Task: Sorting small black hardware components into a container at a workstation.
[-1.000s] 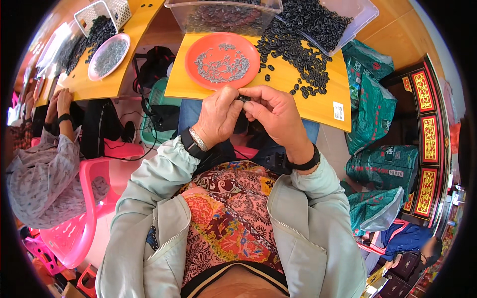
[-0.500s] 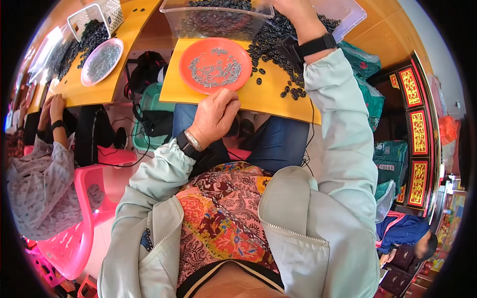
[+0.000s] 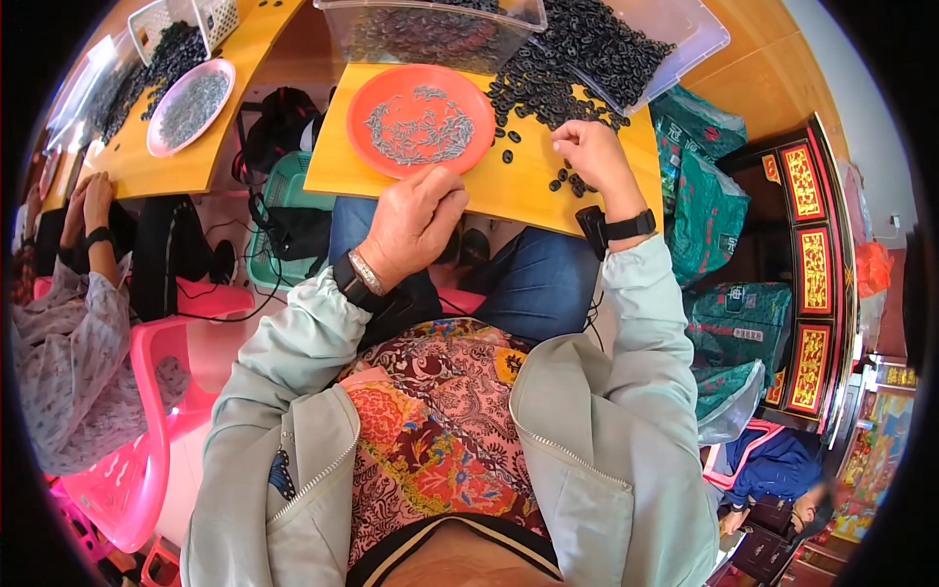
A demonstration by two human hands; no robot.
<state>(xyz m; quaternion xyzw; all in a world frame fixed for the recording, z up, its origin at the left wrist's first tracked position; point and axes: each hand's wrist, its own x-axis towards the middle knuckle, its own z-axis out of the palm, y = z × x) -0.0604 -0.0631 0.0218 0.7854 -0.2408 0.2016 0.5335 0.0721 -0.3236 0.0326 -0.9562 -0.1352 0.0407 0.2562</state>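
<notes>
My left hand (image 3: 416,217) is closed, its thumb against curled fingers, at the near rim of a red plate (image 3: 357,122). Small grey metal pins (image 3: 445,139) lie scattered in that plate. Whatever the left fingers hold, if anything, is hidden. Over the right part of the yellow table, my right hand (image 3: 599,161) has its fingers pinched together; I cannot make out anything in them. Several loose black oval pieces (image 3: 572,182) lie just beside it, and a large heap of the same pieces (image 3: 587,54) lies beyond.
A clear plastic bin (image 3: 430,39) of black pieces stands behind the plate. Green bags (image 3: 709,215) are right of the table (image 3: 509,201). At left, a person sits at another table with a pink plate (image 3: 156,147). A green basket (image 3: 259,235) is below.
My right hand has come back from the far bin area toward me, down to the table beside the loose black pieces. My left hand stays closed at the plate's near rim.
</notes>
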